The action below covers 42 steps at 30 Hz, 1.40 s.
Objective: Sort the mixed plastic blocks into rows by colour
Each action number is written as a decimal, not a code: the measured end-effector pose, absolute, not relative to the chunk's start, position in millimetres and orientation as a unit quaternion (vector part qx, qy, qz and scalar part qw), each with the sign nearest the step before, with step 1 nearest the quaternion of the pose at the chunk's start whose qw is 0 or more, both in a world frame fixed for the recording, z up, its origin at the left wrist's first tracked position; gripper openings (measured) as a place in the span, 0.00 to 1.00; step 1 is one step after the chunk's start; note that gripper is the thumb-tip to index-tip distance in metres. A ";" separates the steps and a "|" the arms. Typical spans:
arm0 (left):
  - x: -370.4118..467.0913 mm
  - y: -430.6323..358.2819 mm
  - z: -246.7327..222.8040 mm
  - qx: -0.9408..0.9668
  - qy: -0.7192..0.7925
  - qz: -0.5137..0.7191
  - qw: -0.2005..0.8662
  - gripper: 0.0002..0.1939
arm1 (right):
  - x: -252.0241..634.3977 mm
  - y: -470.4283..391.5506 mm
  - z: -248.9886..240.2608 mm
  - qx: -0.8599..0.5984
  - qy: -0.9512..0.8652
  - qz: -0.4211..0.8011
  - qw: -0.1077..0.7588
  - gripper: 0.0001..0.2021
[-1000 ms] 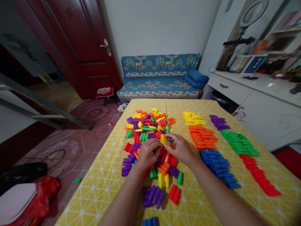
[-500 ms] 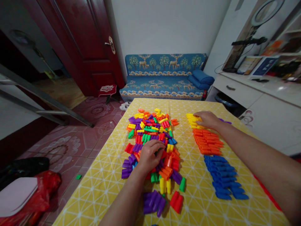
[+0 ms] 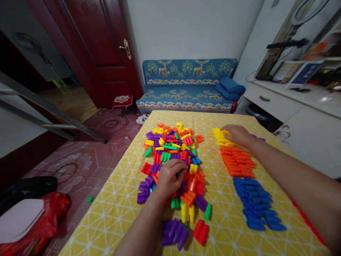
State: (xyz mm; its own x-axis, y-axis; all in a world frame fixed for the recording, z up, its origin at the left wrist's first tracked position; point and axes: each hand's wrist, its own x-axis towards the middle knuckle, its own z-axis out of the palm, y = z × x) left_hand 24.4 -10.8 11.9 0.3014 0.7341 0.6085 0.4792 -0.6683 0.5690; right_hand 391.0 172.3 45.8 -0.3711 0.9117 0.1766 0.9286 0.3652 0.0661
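My left hand rests on a mixed heap of plastic building blocks, its fingers curled; whatever lies between the fingertips is hidden. The tube-like blocks are purple, red, green, orange, yellow and blue. On the right, my right hand is closed at the edge of a yellow block group, fingertips on a yellow block. Nearer me lie rows of orange blocks and then blue blocks. Some purple blocks show partly behind my right wrist.
A yellow patterned cloth covers the table. Purple blocks and a red block lie near its front edge. Beyond stands a blue sofa; a white cabinet is at the right. One green block lies on the floor.
The view has shifted slightly. Both hands stay in nearly the same places, the left on the heap and the right at the yellow blocks.
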 end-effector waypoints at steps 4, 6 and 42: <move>24.6 -10.9 11.7 0.793 0.383 0.451 0.144 0.08 | 383.5 173.9 46.3 -0.628 -0.769 -0.064 0.100 0.21; 24.3 -10.9 11.1 0.792 0.383 0.451 0.147 0.08 | 375.6 176.1 46.7 -0.650 -0.752 -0.053 0.098 0.22; 24.6 -11.6 14.3 0.795 0.387 0.446 0.135 0.06 | 251.0 80.5 42.1 -0.528 -0.702 0.167 0.447 0.19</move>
State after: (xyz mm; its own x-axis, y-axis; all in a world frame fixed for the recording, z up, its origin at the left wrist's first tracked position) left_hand 24.6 -11.6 14.3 0.3022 0.7372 0.6043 0.4956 -0.6631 0.5610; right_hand 251.0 80.5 42.1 -0.0417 0.8913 0.4515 0.5929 0.3858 -0.7068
